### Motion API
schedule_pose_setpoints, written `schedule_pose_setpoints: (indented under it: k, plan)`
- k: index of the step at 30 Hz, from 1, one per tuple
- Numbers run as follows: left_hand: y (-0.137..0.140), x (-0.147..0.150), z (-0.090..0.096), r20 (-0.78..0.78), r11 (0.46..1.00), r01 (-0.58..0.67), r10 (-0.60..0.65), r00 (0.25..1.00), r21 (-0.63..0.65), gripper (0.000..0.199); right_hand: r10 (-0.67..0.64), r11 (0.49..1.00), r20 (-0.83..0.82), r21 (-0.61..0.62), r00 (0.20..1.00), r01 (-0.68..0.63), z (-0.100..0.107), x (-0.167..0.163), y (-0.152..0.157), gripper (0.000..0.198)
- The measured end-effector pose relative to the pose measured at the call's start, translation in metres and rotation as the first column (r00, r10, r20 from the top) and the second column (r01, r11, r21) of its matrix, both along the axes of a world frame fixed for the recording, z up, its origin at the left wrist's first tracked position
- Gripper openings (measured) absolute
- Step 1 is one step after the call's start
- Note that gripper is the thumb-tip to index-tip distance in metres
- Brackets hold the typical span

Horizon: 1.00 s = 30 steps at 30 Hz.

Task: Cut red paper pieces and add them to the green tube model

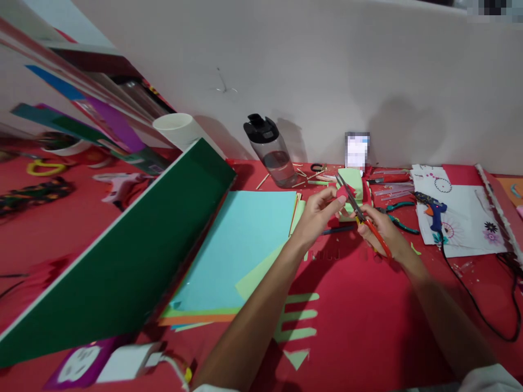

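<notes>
My right hand (pixel 383 230) is closed around the red-orange handles of a pair of scissors (pixel 353 203), whose blades point up and to the left. Close by, my left hand (pixel 317 213) pinches a small red paper piece (pixel 341 192) right beside the blades. Whether the blades are touching the paper is hard to tell. Behind the scissors sits a light green block-like object (pixel 351 182), partly hidden by my hands. Pale green paper strips (pixel 300 314) and a small green paper triangle (pixel 297 359) lie on the red table in front of me.
A stack of coloured paper (pixel 249 228) lies left of my hands, beside a leaning dark green board (pixel 134 261). Behind stand a water bottle (pixel 272 152) and a lit phone (pixel 357 149). Pliers (pixel 402 216) and a blue glue gun (pixel 437 213) with a trailing cord are at right.
</notes>
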<state>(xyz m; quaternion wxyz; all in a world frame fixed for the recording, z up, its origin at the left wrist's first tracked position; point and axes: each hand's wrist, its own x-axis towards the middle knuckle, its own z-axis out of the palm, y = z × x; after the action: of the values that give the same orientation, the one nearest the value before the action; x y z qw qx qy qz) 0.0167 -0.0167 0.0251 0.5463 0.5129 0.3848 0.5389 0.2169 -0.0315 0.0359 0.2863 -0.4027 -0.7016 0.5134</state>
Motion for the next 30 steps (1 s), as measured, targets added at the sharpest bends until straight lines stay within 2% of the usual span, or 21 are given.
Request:
schedule_pose_setpoints:
  k: [6,16,19,30]
  plan:
    - [0.001,0.004,-0.004,0.079,0.997,-0.074,0.073,0.994,0.009,0.04,0.009,1.0,-0.016,0.013,1.0,-0.009,-0.007,0.0,0.002,0.065]
    - [0.0,0.005,-0.001,-0.002,0.985,-0.15,0.151,0.989,0.081,0.033,0.048,0.998,-0.003,0.036,0.999,-0.048,-0.005,0.0,0.003,0.066]
    - [-0.001,0.004,0.001,-0.033,0.984,-0.153,0.157,0.987,0.095,0.032,0.061,0.998,-0.014,0.007,0.998,-0.061,-0.006,0.0,0.002,0.07]
    - [-0.001,0.003,0.003,-0.067,0.982,-0.161,0.168,0.984,0.098,0.032,0.077,0.997,-0.007,0.019,0.997,-0.077,-0.013,0.004,0.005,0.07]
